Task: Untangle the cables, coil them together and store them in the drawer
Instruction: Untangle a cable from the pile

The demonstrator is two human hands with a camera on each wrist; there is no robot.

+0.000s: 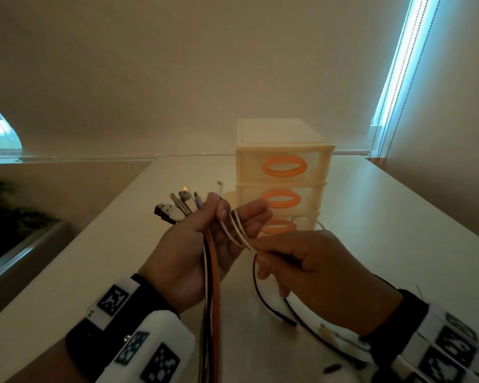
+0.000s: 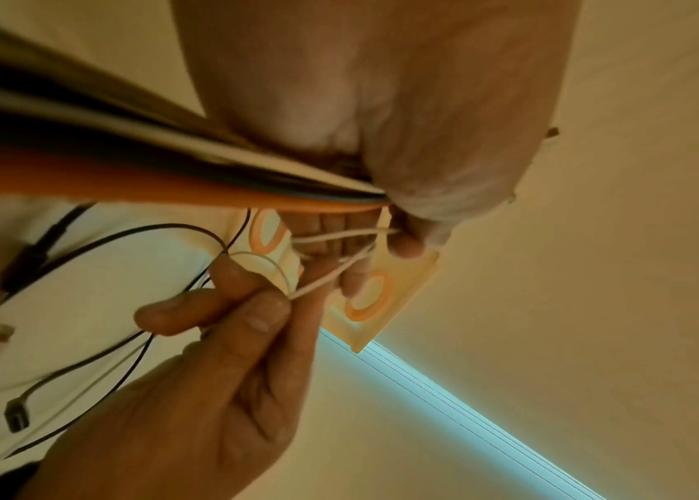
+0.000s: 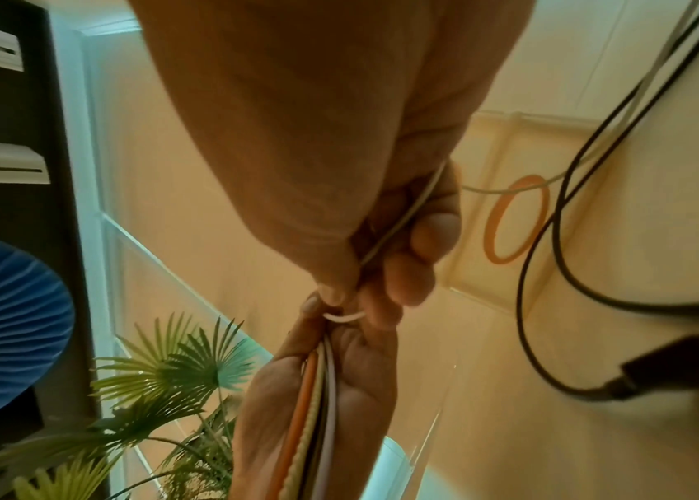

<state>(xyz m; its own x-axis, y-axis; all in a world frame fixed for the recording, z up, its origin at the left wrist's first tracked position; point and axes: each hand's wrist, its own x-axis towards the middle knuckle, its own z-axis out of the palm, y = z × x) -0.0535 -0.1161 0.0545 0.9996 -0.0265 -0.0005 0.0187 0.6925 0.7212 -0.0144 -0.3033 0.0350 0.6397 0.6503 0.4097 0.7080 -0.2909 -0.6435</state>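
Head view, wrist bands: marker bands [image 1: 127, 352] sit nearest the camera.
Head view, left hand [image 1: 188, 252]: fingers wrapped round the cable bundle [image 1: 212, 286], plugs [image 1: 177, 207] fanned above the fist.
Head view, right hand [image 1: 310, 269]: pinching the thin white cable [image 1: 237, 230] close beside the left.
Head view, drawer unit [image 1: 282, 172]: on the table [image 1: 67, 272] behind the hands, all drawers closed.
Left wrist view: black cable [image 2: 125, 236] loops loose below.
Right wrist view: white cable [image 3: 399, 220] runs through the curled fingers.
Method (judgement): draw the white strand out slowly, keep the plugs aligned, no jerking.

Dim amber light (soft, blurred edges)
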